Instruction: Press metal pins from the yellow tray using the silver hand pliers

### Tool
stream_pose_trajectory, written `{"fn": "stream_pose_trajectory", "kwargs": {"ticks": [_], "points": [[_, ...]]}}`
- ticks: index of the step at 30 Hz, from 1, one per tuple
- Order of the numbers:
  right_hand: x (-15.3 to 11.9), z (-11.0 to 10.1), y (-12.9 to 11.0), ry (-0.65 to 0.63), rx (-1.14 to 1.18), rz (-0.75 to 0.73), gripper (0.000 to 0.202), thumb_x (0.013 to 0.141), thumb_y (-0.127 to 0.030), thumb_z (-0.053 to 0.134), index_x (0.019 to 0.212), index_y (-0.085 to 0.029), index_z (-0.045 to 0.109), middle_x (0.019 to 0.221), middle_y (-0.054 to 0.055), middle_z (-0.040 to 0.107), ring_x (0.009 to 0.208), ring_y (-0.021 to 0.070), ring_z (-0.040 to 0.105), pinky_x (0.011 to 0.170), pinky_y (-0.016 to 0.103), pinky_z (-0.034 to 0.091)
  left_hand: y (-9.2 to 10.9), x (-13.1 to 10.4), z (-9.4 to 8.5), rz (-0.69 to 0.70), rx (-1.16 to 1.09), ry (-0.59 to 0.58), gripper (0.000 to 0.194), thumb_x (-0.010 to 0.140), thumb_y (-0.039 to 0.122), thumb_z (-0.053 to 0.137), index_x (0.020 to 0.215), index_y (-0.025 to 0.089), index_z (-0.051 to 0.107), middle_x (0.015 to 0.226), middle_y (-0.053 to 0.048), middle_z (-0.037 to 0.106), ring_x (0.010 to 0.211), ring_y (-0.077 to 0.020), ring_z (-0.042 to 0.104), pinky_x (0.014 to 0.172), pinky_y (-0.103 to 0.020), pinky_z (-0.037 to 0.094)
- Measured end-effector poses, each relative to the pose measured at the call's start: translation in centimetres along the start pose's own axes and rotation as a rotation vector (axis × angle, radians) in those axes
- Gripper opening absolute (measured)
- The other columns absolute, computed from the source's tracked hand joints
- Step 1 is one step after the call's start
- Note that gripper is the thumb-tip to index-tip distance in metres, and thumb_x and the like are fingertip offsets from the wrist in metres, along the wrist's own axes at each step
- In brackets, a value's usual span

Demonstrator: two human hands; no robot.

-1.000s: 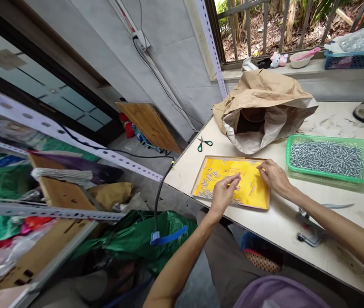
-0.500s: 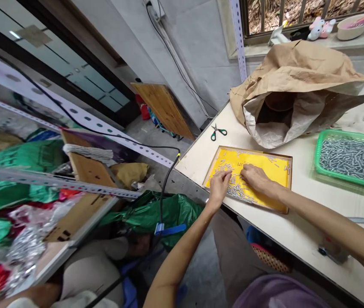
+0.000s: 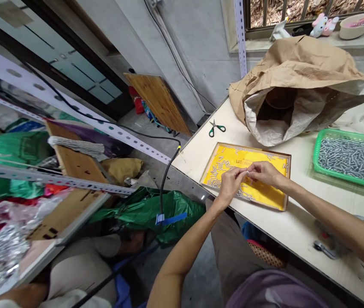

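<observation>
My left hand [image 3: 231, 184] and my right hand [image 3: 264, 173] meet over a shallow cardboard tray [image 3: 287, 188] with a yellow bottom. Both are closed in a pinch, fingertips nearly touching. A small pale, shiny bit [image 3: 247, 173] shows between them, too small to name. Many thin silver metal pieces [image 3: 214, 176] lie scattered in the tray, mostly on its left side and along the near edge. Some of them are hidden behind my hands. To the right stands a green plastic basket [image 3: 315, 160] full of similar-looking small metal pieces [image 3: 351, 160].
Green-handled scissors [image 3: 216, 128] lie open behind the tray. A large brown paper sack [image 3: 300, 64] gapes toward me at the back. At the right front is a grey device [image 3: 327, 248]. A person's leg [image 3: 82, 265] and green plastic bags [image 3: 175, 214] are at lower left.
My hands were apart over the tray; now they have come together at the fingertips. My left hand moved right and my right hand shifted slightly right. The view tilted a little.
</observation>
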State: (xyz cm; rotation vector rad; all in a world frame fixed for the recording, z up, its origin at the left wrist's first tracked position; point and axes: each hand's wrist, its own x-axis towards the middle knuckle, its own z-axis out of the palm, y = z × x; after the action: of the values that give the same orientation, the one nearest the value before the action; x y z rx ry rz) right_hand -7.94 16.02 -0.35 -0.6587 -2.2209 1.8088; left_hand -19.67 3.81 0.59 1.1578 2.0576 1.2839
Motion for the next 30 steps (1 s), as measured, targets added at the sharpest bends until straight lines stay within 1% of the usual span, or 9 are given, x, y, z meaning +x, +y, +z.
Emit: {"fn": "stream_pose_trajectory", "kwargs": {"ticks": [5,10,12,16,19,21,23,27,30], "points": [[-0.8,0.8,-0.1,0.107,0.053,0.027,0.040,0.071,-0.058,0.069,0.068,-0.021,0.054,0.054,-0.002,0.059,0.051,0.0126,0.054,0.052,0.026,0.045,0.7,-0.2,0.1,-0.014,0.071,0.031,0.022,0.085,0.037,0.068,0.076,0.018,0.075,0.068,-0.001,0.069,0.065,-0.0126,0.062,0.066,-0.023,0.048],[-1.3,-0.4,-0.5,0.241,-0.186,0.028,0.021,0.082,-0.039,0.064,0.076,-0.019,0.061,0.066,0.002,0.067,0.060,0.0150,0.062,0.059,0.026,0.048,1.4,-0.2,0.9,-0.116,0.119,0.054,0.026,0.087,0.038,0.065,0.075,0.016,0.072,0.070,-0.001,0.068,0.065,-0.0128,0.062,0.065,-0.023,0.047],[-1.8,-1.5,-0.4,0.287,-0.372,0.054,0.013,0.080,-0.026,0.065,0.089,-0.017,0.066,0.077,0.004,0.071,0.070,0.0177,0.066,0.067,0.028,0.051,1.4,-0.6,1.3,-0.105,0.227,0.005,0.022,0.087,0.036,0.067,0.082,0.016,0.072,0.077,-0.003,0.069,0.072,-0.0142,0.064,0.069,-0.025,0.047],[-3.1,-2.9,-0.1,0.318,-0.551,0.098,0.044,0.073,-0.015,0.069,0.117,-0.011,0.065,0.100,0.013,0.072,0.087,0.0230,0.068,0.081,0.033,0.051,0.9,-1.6,2.0,-0.066,0.568,-0.168,0.015,0.086,0.031,0.070,0.090,0.017,0.071,0.091,-0.007,0.068,0.085,-0.0189,0.064,0.074,-0.029,0.047],[-3.8,-2.8,-0.2,0.283,-0.524,0.107,0.031,0.078,-0.016,0.064,0.108,-0.012,0.070,0.101,0.014,0.072,0.089,0.0231,0.067,0.084,0.034,0.049,0.7,-1.9,2.5,-0.049,0.709,-0.255,0.006,0.086,0.023,0.068,0.085,0.017,0.069,0.096,-0.008,0.067,0.094,-0.0217,0.063,0.076,-0.030,0.046],[-3.9,-2.2,-0.4,0.269,-0.482,0.120,0.018,0.081,-0.017,0.061,0.095,-0.014,0.072,0.092,0.011,0.073,0.086,0.0218,0.067,0.081,0.032,0.049,0.6,-1.9,2.7,-0.025,0.699,-0.247,0.005,0.087,0.018,0.065,0.085,0.016,0.069,0.097,-0.009,0.067,0.094,-0.0217,0.062,0.076,-0.030,0.046],[-3.7,-1.6,-0.6,0.265,-0.436,0.132,0.012,0.083,-0.020,0.061,0.085,-0.015,0.071,0.082,0.007,0.073,0.078,0.0193,0.067,0.074,0.029,0.050,0.7,-2.0,2.8,-0.013,0.615,-0.181,0.007,0.088,0.017,0.062,0.084,0.015,0.068,0.092,-0.008,0.067,0.088,-0.0197,0.063,0.075,-0.029,0.046],[-3.3,-0.4,-1.1,0.238,-0.323,0.139,0.018,0.083,-0.031,0.062,0.076,-0.015,0.069,0.064,0.002,0.068,0.059,0.0148,0.063,0.057,0.024,0.048,1.4,-2.2,2.9,-0.016,0.363,-0.014,0.011,0.086,0.017,0.061,0.078,0.016,0.068,0.077,-0.002,0.066,0.072,-0.0140,0.060,0.071,-0.025,0.045],[-3.1,0.0,-2.0,0.229,-0.258,0.116,0.020,0.084,-0.029,0.059,0.072,-0.016,0.067,0.060,0.000,0.066,0.054,0.0125,0.061,0.053,0.022,0.046,2.2,-2.1,2.6,-0.079,0.180,0.028,0.013,0.084,0.019,0.063,0.072,0.016,0.067,0.069,0.000,0.064,0.064,-0.0110,0.058,0.065,-0.022,0.043]]}}
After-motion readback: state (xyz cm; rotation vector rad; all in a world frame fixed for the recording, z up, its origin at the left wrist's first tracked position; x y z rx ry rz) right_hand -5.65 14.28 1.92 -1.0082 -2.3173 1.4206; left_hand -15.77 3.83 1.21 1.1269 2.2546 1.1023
